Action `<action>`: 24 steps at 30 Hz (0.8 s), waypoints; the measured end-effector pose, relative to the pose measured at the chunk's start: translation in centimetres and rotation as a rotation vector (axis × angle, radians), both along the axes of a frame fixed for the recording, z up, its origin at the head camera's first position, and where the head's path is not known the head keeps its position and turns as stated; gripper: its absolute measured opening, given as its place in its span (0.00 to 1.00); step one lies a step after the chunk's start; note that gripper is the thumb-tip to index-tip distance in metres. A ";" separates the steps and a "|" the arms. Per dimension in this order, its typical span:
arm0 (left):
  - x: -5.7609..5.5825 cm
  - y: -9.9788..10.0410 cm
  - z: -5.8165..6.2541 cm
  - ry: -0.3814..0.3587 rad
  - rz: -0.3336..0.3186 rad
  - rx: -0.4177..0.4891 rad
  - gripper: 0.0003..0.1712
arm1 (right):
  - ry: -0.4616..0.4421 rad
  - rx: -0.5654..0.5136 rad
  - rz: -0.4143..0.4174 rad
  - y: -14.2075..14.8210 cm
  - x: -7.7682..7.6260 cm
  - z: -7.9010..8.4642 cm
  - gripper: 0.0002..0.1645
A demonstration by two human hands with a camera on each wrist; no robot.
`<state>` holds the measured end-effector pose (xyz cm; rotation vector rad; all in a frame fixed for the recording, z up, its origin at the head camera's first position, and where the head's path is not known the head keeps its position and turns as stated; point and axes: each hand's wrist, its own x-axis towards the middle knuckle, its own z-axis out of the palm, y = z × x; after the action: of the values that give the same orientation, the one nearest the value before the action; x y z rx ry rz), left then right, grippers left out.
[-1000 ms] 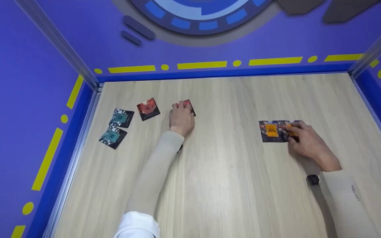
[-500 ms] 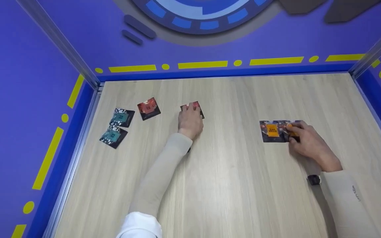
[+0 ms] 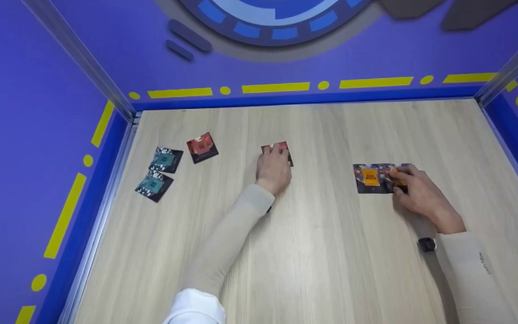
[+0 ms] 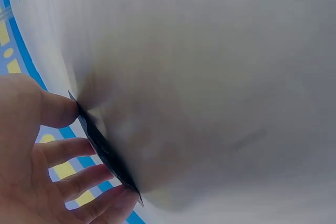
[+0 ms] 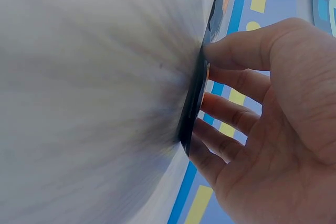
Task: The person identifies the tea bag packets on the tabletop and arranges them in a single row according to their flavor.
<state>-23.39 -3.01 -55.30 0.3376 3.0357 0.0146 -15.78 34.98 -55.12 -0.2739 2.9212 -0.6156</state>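
Note:
In the head view my left hand (image 3: 274, 170) lies over a red-and-black square packet (image 3: 281, 146), holding it by its edges low at the tabletop. Thumb and fingertips touch the dark packet (image 4: 107, 153) in the left wrist view; much of its face is hidden from above. My right hand (image 3: 421, 191) holds the right one of two orange-labelled packets at its edges, and covers most of it. The other orange-labelled packet (image 3: 370, 178) lies flat against it, on the left. From the right wrist, thumb and fingers are seen along the dark packet (image 5: 194, 100).
A second red packet (image 3: 202, 147) lies at the back left. Near it are two teal packets, an upper (image 3: 166, 159) and a lower (image 3: 154, 185), touching at their corners. Blue panels (image 3: 259, 67) bound the wooden table (image 3: 322, 252) at the back and sides.
My left hand has slid the red packet to the right and slightly nearer, away from the other red packet. My right hand and the orange-labelled packets stay in place.

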 end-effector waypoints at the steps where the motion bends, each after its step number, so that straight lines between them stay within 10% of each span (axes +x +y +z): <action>1: 0.1 0.3 0.0 -0.001 -0.005 0.003 0.26 | -0.002 0.003 0.000 0.0 0.0 0.0 0.33; 24: 2.6 6.1 -0.3 0.004 -0.099 0.005 0.28 | 0.007 -0.008 0.017 0.0 0.1 0.2 0.32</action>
<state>-20.78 3.05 -55.61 0.4883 3.0191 0.0145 -15.70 34.97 -54.95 -0.3016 2.9206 -0.6248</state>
